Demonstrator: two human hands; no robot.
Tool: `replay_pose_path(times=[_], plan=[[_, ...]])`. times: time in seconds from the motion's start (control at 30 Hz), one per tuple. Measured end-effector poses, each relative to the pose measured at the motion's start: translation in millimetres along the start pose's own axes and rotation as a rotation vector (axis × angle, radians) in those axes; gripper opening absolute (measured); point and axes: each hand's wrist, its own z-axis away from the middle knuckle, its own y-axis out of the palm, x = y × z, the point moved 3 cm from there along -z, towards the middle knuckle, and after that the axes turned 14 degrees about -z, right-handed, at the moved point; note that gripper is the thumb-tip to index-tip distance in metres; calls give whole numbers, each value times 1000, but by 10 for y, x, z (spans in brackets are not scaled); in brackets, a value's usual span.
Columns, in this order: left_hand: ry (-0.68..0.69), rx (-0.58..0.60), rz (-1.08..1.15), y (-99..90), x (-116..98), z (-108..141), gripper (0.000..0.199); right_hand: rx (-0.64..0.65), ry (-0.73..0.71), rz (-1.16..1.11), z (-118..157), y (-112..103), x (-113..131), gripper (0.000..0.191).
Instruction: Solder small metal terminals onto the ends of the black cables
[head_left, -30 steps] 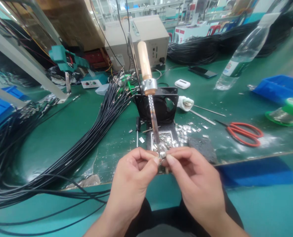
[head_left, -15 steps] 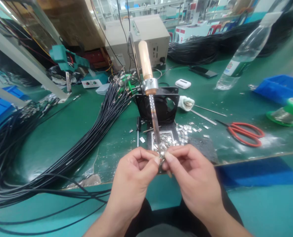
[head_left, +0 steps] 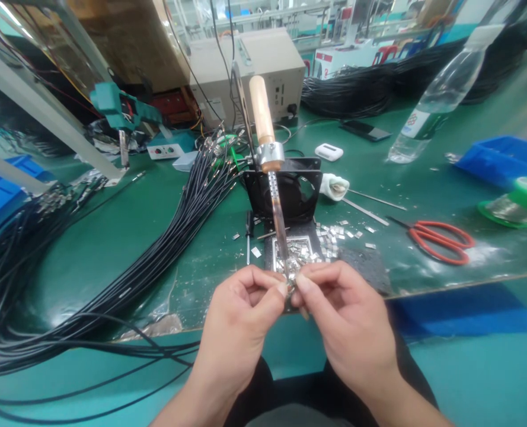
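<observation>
My left hand [head_left: 240, 323] is closed in a pinch at the table's front edge, with a tiny metallic piece at its fingertips that is too small to name. Facing it, my right hand [head_left: 352, 320] pinches at the same spot, its fingertips almost touching the left ones. A soldering iron [head_left: 263, 112] with a wooden handle points down from above, its tip between the two hands. Behind the fingertips lies a tray [head_left: 310, 242] of small silvery metal pieces. A black fan [head_left: 283, 193] stands upright behind the iron's shaft.
Black cables [head_left: 156, 249] sweep across the left side. Red-handled scissors [head_left: 441, 242], a solder spool [head_left: 516, 204], a blue bin [head_left: 503, 160] and a plastic bottle [head_left: 441, 95] are on the right. A screwdriver [head_left: 249, 228] lies beside the tray. A beige machine [head_left: 249, 71] stands behind.
</observation>
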Motion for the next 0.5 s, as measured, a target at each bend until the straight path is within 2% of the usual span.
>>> replay_pose_path(times=[0.5], plan=[[-44, 1, -43, -5, 13, -1, 18, -39, 62, -12, 36, -60, -83, 16]])
